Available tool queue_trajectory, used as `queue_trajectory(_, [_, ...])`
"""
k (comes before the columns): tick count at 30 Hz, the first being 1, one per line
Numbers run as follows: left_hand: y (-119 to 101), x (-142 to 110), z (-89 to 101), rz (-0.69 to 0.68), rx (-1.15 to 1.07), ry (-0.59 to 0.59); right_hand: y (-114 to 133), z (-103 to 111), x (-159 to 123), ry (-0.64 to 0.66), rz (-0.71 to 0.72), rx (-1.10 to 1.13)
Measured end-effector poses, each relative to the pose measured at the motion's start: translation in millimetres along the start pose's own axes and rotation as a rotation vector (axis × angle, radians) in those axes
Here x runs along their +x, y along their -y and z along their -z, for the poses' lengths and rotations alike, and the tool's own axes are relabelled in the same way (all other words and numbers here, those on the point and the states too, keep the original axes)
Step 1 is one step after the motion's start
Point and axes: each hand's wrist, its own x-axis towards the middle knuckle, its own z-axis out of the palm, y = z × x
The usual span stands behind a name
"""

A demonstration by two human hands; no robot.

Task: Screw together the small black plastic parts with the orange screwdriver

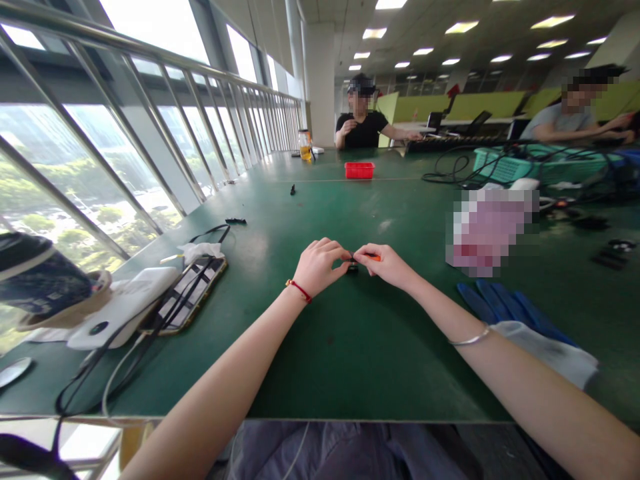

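Note:
Both hands meet over the middle of the green table (320,360). With thumb and fingers closed, my left hand (320,268) pinches a small black part (353,268), whose exact kind is too small to tell. My right hand (389,268) is closed on a slim orange tool (373,257). Only a short stretch of this tool shows, so its kind is unclear; its end by the left fingertips touches or nearly touches the black part. Fingers cover much of both things.
On the left lie a phone (193,297), a white power bank (123,307), cables and a dark cup (40,277). A blue-and-white glove (530,327) rests at right. Farther off stand a red box (359,171) and a teal basket (545,167). Two people sit beyond.

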Motion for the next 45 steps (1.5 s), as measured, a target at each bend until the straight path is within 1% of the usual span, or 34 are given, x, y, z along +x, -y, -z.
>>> queue_trajectory(4, [-1,0,5.1,-0.002,0.001,-0.016,5,4,-1,-0.032,0.021,-0.011])
queue_trajectory(8, [-2,0,8.1,0.018,-0.014,-0.009,8,11,-4,-0.072,0.128,-0.167])
queue_trajectory(10, [-2,0,8.6,0.02,-0.021,-0.004,9,12,-5,-0.071,0.149,-0.245])
queue_trajectory(12, [-2,0,8.6,0.022,-0.023,0.002,9,13,-7,-0.063,0.159,-0.276])
queue_trajectory(16, [-4,0,8.2,0.046,-0.047,0.006,10,12,-7,-0.065,0.169,-0.271])
queue_trajectory(20, [-5,1,7.1,0.079,-0.116,-0.003,10,13,-7,-0.083,0.168,-0.274])
queue_trajectory(24, [-6,1,6.3,0.084,-0.164,0.008,10,13,-7,-0.075,0.169,-0.265])
queue_trajectory(28, [-3,2,13.7,0.101,-0.192,0.016,11,14,-6,-0.079,0.171,-0.243])
queue_trajectory(30, [-1,2,19.9,0.123,-0.203,0.011,8,18,-5,-0.129,0.114,-0.262])
queue_trajectory(32, [-1,2,24.3,0.148,-0.217,0.023,1,23,-3,-0.209,-0.027,-0.339])
queue_trajectory(33, [-2,2,25.1,0.16,-0.225,0.045,-5,26,-2,-0.248,-0.125,-0.409])
queue_trajectory(34, [-4,1,24.7,0.171,-0.232,0.079,-11,28,-2,-0.27,-0.185,-0.445])
queue_trajectory(36, [-9,-1,20.4,0.195,-0.226,0.16,-23,32,-1,-0.279,-0.254,-0.485])
queue_trajectory(38, [-14,-3,12.8,0.222,-0.19,0.223,-32,34,0,-0.258,-0.291,-0.509])
queue_trajectory(39, [-16,-4,8.6,0.232,-0.17,0.235,-35,34,0,-0.246,-0.302,-0.52])
queue_trajectory(42, [-20,-7,-3.5,0.24,-0.149,0.226,-37,33,1,-0.213,-0.314,-0.56])
queue_trajectory(45, [-22,-7,-11.7,0.242,-0.161,0.206,-35,32,1,-0.185,-0.312,-0.598])
